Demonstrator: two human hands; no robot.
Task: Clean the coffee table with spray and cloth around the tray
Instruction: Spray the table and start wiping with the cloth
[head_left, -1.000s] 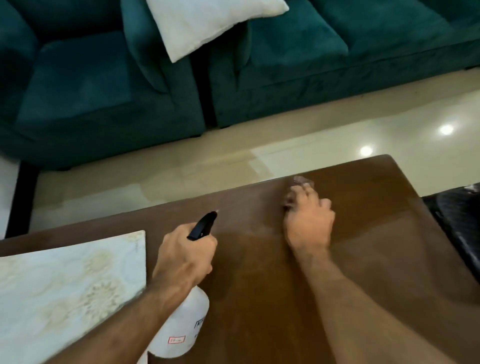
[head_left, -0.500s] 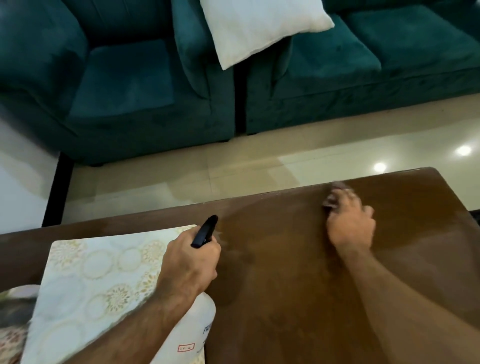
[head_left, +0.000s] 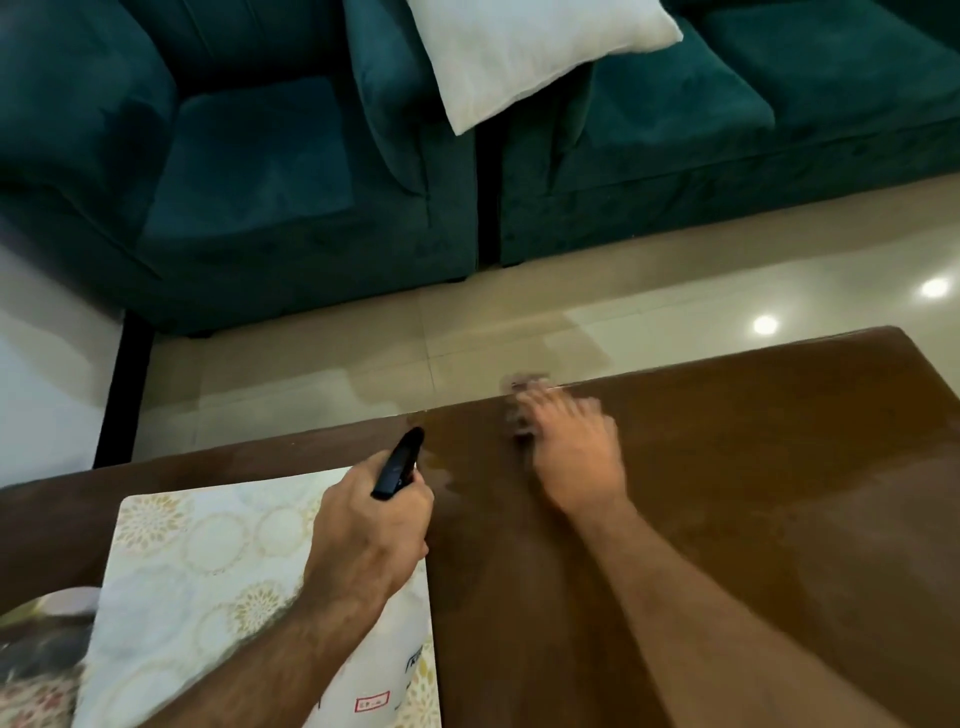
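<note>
head view looks down at a brown coffee table (head_left: 753, 493). the left hand (head_left: 371, 530) is wrapped tight around the neck of a spray bottle (head_left: 382, 675). the bottle is white with a black top (head_left: 397, 464), and the black tip points away, toward the far edge of the table. the bottle's white body shows below the left wrist, with a small red label on it. the bottle is over the right edge of the tray (head_left: 208, 561).

the tray is pale with round flower shapes on it. it lies on the left part of the table. something dark sits at its near left corner, but it is too blurry to tell what it is.

the right hand (head_left: 571, 457) is palm down on the table, near the far edge. it presses on a small cloth (head_left: 522, 410). only a bit of the cloth peeks out past the fingertips, and it is blurry. the fingers look bent over the cloth, but the blur makes it hard to tell how tight they are.

the table looks wet and shiny between the two hands.

past the table is a shiny pale floor (head_left: 363, 358). behind that are a dark green sofa (head_left: 727, 130) and a white pillow (head_left: 519, 52) leaning on it.
</note>
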